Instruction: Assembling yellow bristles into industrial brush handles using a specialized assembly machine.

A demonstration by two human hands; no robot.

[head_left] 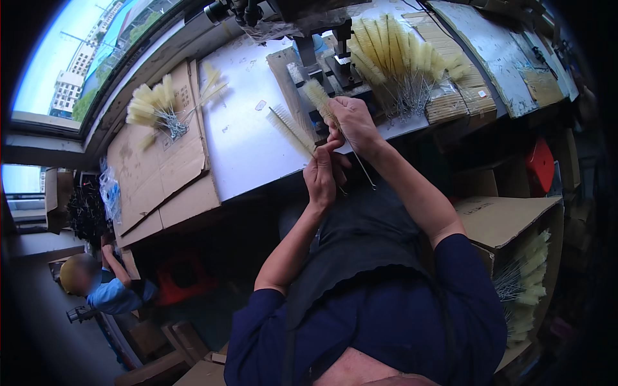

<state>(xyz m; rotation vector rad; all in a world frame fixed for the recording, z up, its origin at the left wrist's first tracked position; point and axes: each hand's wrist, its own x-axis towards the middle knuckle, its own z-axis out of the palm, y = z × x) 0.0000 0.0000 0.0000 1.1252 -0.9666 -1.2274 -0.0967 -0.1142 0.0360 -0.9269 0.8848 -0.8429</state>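
While the left hand rises from the lap, its fingers pinch the wire stem of a thin bristle brush over the edge of the white worktop. Just beyond, touching it, the right hand closes its fingers around a pale yellow brush. Farther back a heap of yellow brushes lies beside a dark machine. A smaller bunch rests on cardboard to the left.

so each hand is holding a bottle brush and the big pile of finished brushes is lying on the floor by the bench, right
Not quite. The left hand and right hand do each hold a wire-stemmed brush, but the big pile of brushes lies on the workbench just beyond the hands, not on the floor, as the head view shows.
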